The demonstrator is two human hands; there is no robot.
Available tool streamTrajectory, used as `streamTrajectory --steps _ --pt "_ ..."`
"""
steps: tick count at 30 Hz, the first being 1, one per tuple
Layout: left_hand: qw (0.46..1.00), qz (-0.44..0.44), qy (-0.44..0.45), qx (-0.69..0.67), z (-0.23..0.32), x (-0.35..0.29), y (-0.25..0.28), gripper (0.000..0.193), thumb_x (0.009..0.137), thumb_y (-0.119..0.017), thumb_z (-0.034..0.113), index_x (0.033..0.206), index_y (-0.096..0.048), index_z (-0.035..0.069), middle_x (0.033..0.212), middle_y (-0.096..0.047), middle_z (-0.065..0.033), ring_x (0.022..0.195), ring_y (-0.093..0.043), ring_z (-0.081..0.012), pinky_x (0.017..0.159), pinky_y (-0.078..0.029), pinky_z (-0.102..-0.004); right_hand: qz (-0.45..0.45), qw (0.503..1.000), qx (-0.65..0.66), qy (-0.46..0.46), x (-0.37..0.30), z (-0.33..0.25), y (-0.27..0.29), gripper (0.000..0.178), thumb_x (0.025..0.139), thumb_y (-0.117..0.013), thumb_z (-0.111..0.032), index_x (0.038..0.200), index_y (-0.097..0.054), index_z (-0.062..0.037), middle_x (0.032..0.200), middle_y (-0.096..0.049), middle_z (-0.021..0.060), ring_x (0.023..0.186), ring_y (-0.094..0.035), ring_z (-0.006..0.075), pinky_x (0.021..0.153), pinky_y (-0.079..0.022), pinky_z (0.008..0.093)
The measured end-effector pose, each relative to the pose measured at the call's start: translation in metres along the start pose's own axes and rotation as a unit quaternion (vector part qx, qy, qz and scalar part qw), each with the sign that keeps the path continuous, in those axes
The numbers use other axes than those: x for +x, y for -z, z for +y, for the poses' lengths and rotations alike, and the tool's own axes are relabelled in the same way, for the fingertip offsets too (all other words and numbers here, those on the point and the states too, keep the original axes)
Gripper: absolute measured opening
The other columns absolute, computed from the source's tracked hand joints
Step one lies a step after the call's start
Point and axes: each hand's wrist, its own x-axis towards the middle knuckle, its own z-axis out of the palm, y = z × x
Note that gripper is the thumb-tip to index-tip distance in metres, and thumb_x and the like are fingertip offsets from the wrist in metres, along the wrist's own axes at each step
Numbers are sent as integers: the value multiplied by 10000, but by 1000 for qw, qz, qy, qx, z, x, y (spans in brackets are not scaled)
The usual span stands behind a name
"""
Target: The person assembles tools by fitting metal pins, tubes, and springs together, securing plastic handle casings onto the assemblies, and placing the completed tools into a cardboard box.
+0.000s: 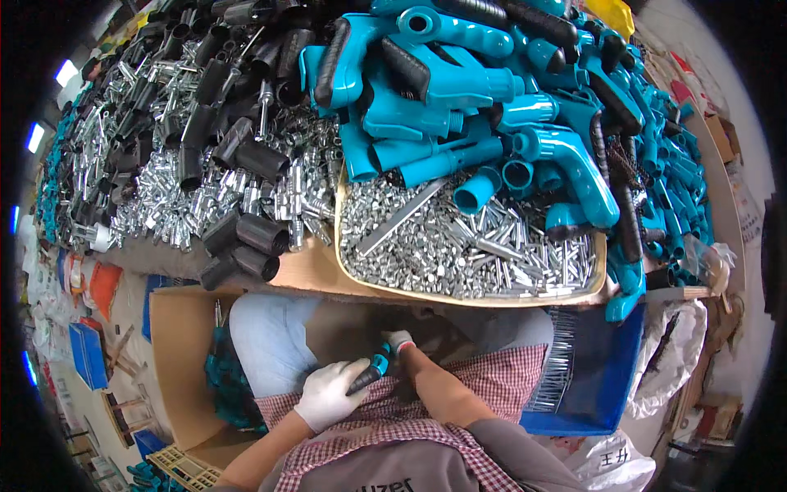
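My left hand (330, 395), in a white glove, is closed round the black grip of a teal-and-black tool handle (373, 372) held low over my lap. The handle's teal end points toward my right hand (399, 340), also gloved, just beyond it between my knees. The right fingers look pressed together; what they hold is too small and shadowed to make out. A checked apron (492, 379) lies across my lap beneath both forearms. Ahead of my knees, a shallow tray (471, 300) full of small metal pins and short rods sits at the bench edge.
Teal plastic housings (443, 74) pile up behind and right of the tray. Black tubes (261, 234) and shiny metal parts (176, 201) heap on the left. A cardboard box (184, 361) stands by my left leg; a blue bin (602, 369) with long metal rods is at my right.
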Motion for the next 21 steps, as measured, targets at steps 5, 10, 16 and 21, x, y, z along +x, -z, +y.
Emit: streamTrajectory --steps 5,10,16,21 --pt "999 21 39 11 1 -2 4 532 777 -731 315 1251 -601 110 993 -670 -154 923 -658 -344 812 -532 -438 -34 996 -74 41 -17 -31 -14 479 866 -679 -454 1001 -715 4 911 -705 125 762 -658 257 686 -527 439" --pt "999 0 52 0 -3 7 -9 557 816 -700 369 1292 -571 109 1092 -667 -176 973 -658 -363 843 -532 -440 6 968 -129 213 10 0 -26 495 899 -631 -488 1004 -716 -13 947 -703 136 833 -656 279 741 -518 445" --pt "991 -74 115 8 4 45 -52 570 830 -658 395 1297 -520 98 1021 -687 -198 942 -667 -386 824 -526 -477 -42 973 -163 158 43 6 27 342 911 -545 -309 1207 -662 -184 1252 -650 116 1118 -633 320 926 -525 407" --pt "986 -42 157 -23 -31 30 -48 467 813 -656 401 1126 -625 55 972 -692 -230 910 -663 -417 819 -521 -498 -87 950 182 239 -185 -127 10 325 907 -652 -222 1104 -685 35 1118 -711 122 989 -659 190 878 -491 313"
